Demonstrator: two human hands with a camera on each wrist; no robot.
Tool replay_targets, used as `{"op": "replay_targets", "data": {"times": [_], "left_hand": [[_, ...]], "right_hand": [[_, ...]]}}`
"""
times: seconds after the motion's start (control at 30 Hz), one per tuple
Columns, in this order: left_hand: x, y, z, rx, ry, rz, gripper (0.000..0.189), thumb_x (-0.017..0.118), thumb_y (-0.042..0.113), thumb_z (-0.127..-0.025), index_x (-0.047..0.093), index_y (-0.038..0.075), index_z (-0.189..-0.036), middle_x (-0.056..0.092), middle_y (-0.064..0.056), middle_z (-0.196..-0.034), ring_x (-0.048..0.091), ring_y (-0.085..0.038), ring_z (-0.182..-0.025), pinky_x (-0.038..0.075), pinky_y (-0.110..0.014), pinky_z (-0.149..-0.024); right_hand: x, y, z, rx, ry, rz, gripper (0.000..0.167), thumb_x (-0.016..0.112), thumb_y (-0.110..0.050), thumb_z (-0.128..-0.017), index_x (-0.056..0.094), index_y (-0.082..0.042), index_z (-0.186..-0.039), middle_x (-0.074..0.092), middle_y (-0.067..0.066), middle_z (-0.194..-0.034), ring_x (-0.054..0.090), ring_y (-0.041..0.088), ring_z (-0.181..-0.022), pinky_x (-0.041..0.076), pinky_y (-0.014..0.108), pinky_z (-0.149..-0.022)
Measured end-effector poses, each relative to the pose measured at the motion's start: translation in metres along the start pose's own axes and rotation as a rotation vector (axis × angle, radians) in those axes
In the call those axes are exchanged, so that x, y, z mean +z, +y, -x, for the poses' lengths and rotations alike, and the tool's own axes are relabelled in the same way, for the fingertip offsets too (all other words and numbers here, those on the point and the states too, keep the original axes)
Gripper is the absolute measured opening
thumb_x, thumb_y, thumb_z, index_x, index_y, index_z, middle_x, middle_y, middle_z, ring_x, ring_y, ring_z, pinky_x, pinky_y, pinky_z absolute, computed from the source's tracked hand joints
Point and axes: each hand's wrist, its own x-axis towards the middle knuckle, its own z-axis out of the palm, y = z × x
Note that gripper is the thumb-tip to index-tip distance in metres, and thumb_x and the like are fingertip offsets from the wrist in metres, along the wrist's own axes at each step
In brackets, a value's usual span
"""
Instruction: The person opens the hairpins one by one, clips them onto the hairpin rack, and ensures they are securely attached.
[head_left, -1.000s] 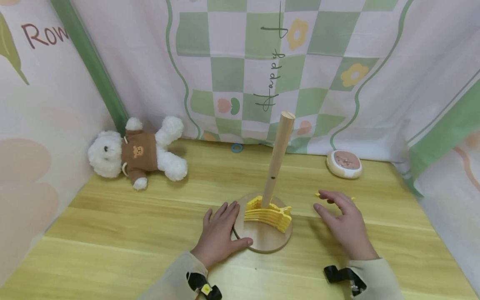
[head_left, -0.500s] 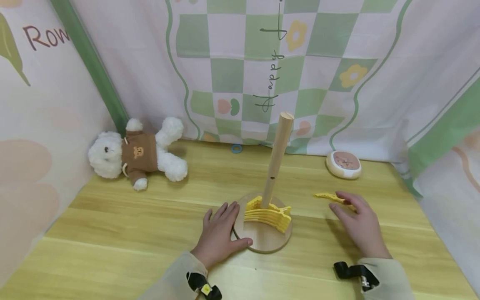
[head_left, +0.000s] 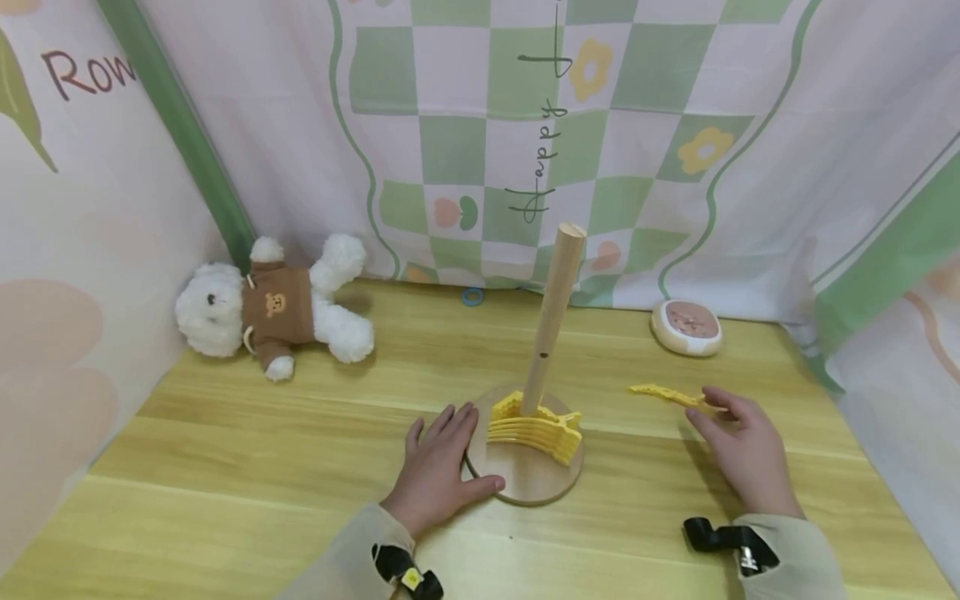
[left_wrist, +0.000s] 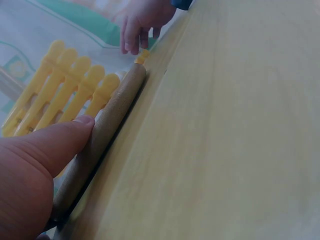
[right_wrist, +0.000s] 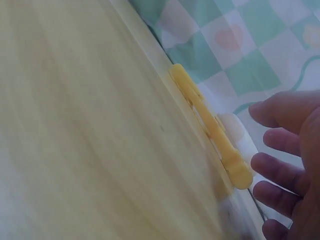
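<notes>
A wooden post (head_left: 553,325) stands upright on a round wooden base (head_left: 528,479). Several matching yellow plastic pieces (head_left: 534,435), narrow with rounded ends, lie stacked on that base around the post's foot. My left hand (head_left: 442,475) rests on the base's left edge, fingers spread and thumb along the near rim; the thumb (left_wrist: 70,137) also shows in the left wrist view. One loose yellow piece (head_left: 660,393) lies on the table to the right. My right hand (head_left: 750,450) is at its right end, thumb and fingers apart; the right wrist view shows the piece (right_wrist: 212,127) beside the fingertips, not visibly gripped.
A white plush toy in a brown top (head_left: 277,308) lies at the back left of the wooden table (head_left: 262,467). A small blue ring (head_left: 472,297) lies near the patterned curtain (head_left: 450,150). A rounded cream and pink device (head_left: 686,327) stands at the back right.
My right hand has moved to the right along the loose yellow piece to its right end, uncovering more of it. The left hand has stayed on the base.
</notes>
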Motion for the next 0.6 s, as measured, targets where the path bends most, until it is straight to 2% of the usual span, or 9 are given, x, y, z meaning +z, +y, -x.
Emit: {"op": "replay_targets", "data": {"times": [0.13,0.23,0.3,0.43,0.6], "left_hand": [[-0.0004,0.0,0.0,0.003,0.003,-0.001,0.101,0.068,0.067,-0.082,0.033,0.008,-0.157,0.03,-0.009,-0.162,0.024,-0.034,-0.15,0.007,-0.065,-0.117],[-0.0003,0.0,0.0,0.002,0.003,0.001,0.101,0.069,0.067,-0.082,0.033,0.008,-0.157,0.03,-0.01,-0.162,0.024,-0.034,-0.15,0.006,-0.065,-0.117],[-0.0003,0.0,-0.0001,0.0,0.002,0.002,0.101,0.069,0.067,-0.082,0.033,0.008,-0.157,0.03,-0.009,-0.162,0.023,-0.034,-0.15,0.006,-0.065,-0.117],[0.0,-0.0001,-0.0003,-0.004,-0.002,0.001,0.101,0.069,0.066,-0.082,0.033,0.008,-0.157,0.03,-0.009,-0.162,0.023,-0.034,-0.15,0.006,-0.065,-0.117],[0.0,-0.0002,-0.0006,-0.006,-0.006,0.001,0.101,0.069,0.067,-0.082,0.033,0.008,-0.157,0.029,-0.009,-0.163,0.023,-0.034,-0.15,0.006,-0.065,-0.117]], "right_hand": [[-0.0007,0.002,-0.0007,0.015,-0.008,-0.01,0.05,0.07,-0.028,-0.095,0.06,0.002,-0.133,0.064,0.022,-0.118,0.045,-0.012,-0.083,0.04,0.016,-0.072],[-0.0012,0.0025,-0.0009,0.027,-0.028,0.005,0.05,0.07,-0.025,-0.095,0.058,0.003,-0.134,0.067,0.022,-0.11,0.047,-0.013,-0.076,0.041,0.013,-0.066],[-0.0023,0.0033,-0.0015,0.045,-0.061,0.031,0.054,0.07,-0.027,-0.095,0.055,0.004,-0.136,0.068,0.021,-0.106,0.051,-0.007,-0.076,0.042,0.014,-0.065],[-0.0055,0.0052,-0.0038,0.088,-0.158,0.09,0.065,0.07,-0.036,-0.094,0.051,0.008,-0.138,0.067,0.018,-0.104,0.057,0.012,-0.083,0.043,0.027,-0.071],[-0.0084,0.0072,-0.006,0.086,-0.229,0.156,0.064,0.069,-0.041,-0.094,0.055,0.009,-0.132,0.065,0.017,-0.101,0.059,0.026,-0.088,0.044,0.04,-0.073]]}}
